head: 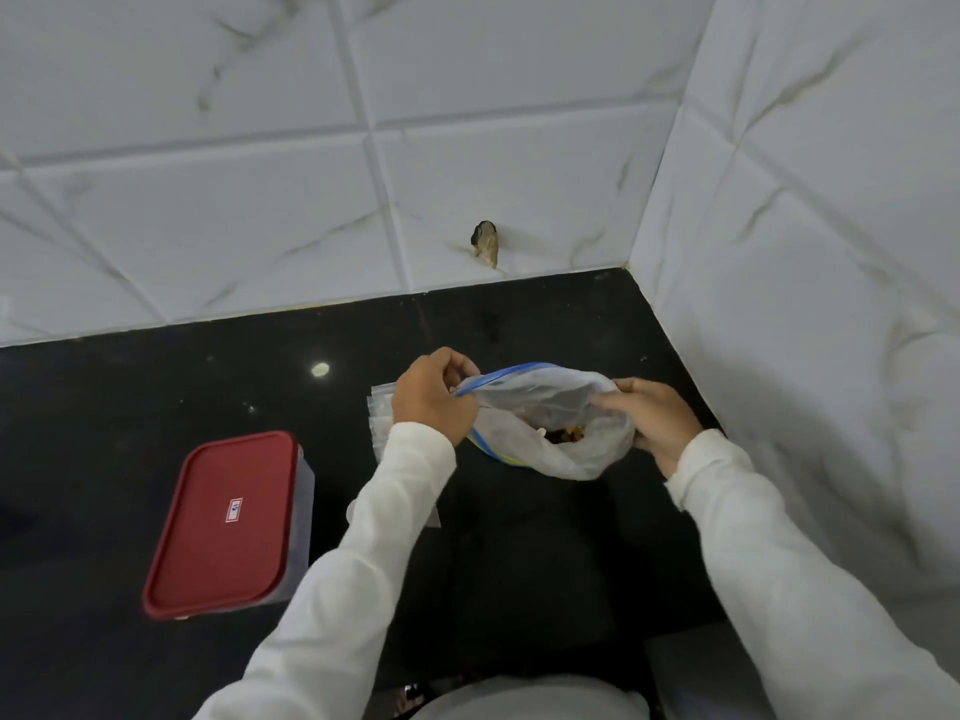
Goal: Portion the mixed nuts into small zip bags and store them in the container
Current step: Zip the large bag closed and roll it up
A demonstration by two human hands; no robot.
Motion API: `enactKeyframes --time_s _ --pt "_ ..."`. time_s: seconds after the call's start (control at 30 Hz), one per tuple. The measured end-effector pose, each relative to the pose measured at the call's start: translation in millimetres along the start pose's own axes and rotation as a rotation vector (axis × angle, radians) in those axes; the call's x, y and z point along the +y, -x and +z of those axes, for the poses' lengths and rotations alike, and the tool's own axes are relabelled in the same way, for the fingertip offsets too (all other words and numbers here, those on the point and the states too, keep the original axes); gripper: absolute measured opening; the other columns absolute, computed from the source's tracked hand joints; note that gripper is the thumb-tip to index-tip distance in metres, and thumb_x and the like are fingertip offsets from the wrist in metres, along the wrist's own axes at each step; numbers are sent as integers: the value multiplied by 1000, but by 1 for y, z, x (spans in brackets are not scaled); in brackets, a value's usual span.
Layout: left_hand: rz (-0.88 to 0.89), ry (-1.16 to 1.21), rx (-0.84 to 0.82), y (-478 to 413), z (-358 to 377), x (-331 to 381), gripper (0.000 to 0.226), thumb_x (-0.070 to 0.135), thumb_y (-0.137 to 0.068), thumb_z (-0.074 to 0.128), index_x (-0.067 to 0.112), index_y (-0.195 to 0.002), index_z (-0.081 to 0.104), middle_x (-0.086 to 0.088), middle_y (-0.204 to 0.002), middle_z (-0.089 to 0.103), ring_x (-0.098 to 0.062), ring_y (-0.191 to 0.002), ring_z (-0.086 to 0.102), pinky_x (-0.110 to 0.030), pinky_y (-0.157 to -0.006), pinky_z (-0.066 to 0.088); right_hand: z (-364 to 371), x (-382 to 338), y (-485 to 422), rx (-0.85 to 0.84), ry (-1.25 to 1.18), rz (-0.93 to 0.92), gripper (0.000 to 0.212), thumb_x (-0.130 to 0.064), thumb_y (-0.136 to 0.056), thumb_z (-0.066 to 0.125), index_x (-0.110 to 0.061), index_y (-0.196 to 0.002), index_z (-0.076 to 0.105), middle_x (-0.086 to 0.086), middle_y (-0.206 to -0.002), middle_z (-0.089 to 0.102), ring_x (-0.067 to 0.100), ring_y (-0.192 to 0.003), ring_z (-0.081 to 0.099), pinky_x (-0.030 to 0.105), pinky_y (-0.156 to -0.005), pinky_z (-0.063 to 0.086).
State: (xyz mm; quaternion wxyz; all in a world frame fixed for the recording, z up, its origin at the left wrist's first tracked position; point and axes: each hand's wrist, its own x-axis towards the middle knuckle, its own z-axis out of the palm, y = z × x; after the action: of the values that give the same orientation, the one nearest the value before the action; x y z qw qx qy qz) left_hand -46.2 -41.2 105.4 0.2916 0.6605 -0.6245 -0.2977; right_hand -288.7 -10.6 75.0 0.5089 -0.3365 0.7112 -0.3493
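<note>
Nuts (563,434), brown and mixed, lie inside a large clear zip bag with a blue seal strip (540,407), held open above the black stone desk (156,397). Left hand (434,394) fingers pinch the seal edge; right hand (652,418) fingers grip the opposite side. Small clear zip bags (382,407) lie behind the left hand. Lidded red-topped plastic container (228,522) stands well left.

Black stone-look countertop (156,407): polished and glossy, throwing small light glints; white marble-veined wall tiles (208,226): smooth with a soft sheen. Large translucent plastic zip bag with blue seal strip (524,402): thin, crinkled film, cloudy rather than clear; small clear plastic zip bags (382,407) beside it look slick. Rectangular container with dark red plastic lid (228,522): lid matt and smooth, walls frosted plastic; white sleeves (363,563): soft matt cloth.
</note>
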Motion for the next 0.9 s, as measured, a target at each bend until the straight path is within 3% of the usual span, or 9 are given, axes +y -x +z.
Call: enactKeyframes --time_s 0.13,0.27,0.37,0.5,0.57,0.63,0.77,0.83,0.9 --pt "-40 216 -232 -11 -11 -3 17 5 -83 71 22 -84 71 -8 -85 71 -25 -80 67 -43 -81 60 -17 0 0 -376 -261 131 33 -25 -83 69 -13 -114 68 16 -118 67 29 -107 66 41 -86 53" --pt "-113 402 -229 -16 -10 5 20 5 -95 60 21 -89 71 -4 -86 70 -25 -84 67 -49 -83 59 -19 -6 -1 -562 -401 161 46 -38 -94 55 -8 -128 62 14 -126 64 27 -119 59 42 -98 47" --pt "-187 473 -205 -21 -8 5 26 8 -101 50 23 -93 70 -6 -94 70 -29 -93 68 -53 -81 59 -18 -7 0 -604 -486 147 42 -30 -98 48 -4 -130 59 17 -124 63 27 -116 60 39 -95 50" --pt "-171 486 -164 -23 -13 8 32 5 -100 46 25 -91 68 -7 -100 69 -33 -97 67 -49 -83 60 -20 -9 -2 -544 -425 73 38 -18 -90 61 1 -123 62 15 -108 65 24 -95 64 32 -80 56" --pt "-85 257 -114 -24 -16 10 33 1 -97 45 26 -94 67 -4 -103 66 -29 -96 65 -40 -81 59 -17 -13 -2 -430 -294 9 21 -13 -81 69 -1 -98 69 12 -90 67 20 -78 64 26 -65 55" --pt "14 -81 -114 -24 -20 16 29 1 -94 48 23 -101 66 -4 -108 59 -28 -95 62 -40 -80 58 -13 -18 -3 -176 -13 -127 14 -10 -74 77 -6 -80 65 10 -77 66 16 -65 62 26 -59 50" --pt "160 -415 -257 -13 -18 42 32 2 -82 67 17 -111 63 -4 -106 53 -26 -93 59 -35 -81 54 2 -26 2 379 737 -489 21 -18 -81 67 -14 -68 51 2 -59 54 23 -56 52 31 -52 43" --pt "172 -403 -250 -8 -17 52 32 0 -83 65 16 -111 64 -5 -104 58 -28 -92 63 -38 -81 57 11 -29 6 516 840 -504 20 -20 -83 59 -16 -69 45 3 -61 51 27 -58 48 30 -52 36" --pt "114 -273 -234 -7 -19 56 29 -2 -87 60 16 -108 64 -3 -96 60 -28 -84 67 -40 -74 61 13 -31 2 473 650 -385 22 -26 -85 59 -17 -69 49 3 -66 55 26 -64 51 28 -54 36"
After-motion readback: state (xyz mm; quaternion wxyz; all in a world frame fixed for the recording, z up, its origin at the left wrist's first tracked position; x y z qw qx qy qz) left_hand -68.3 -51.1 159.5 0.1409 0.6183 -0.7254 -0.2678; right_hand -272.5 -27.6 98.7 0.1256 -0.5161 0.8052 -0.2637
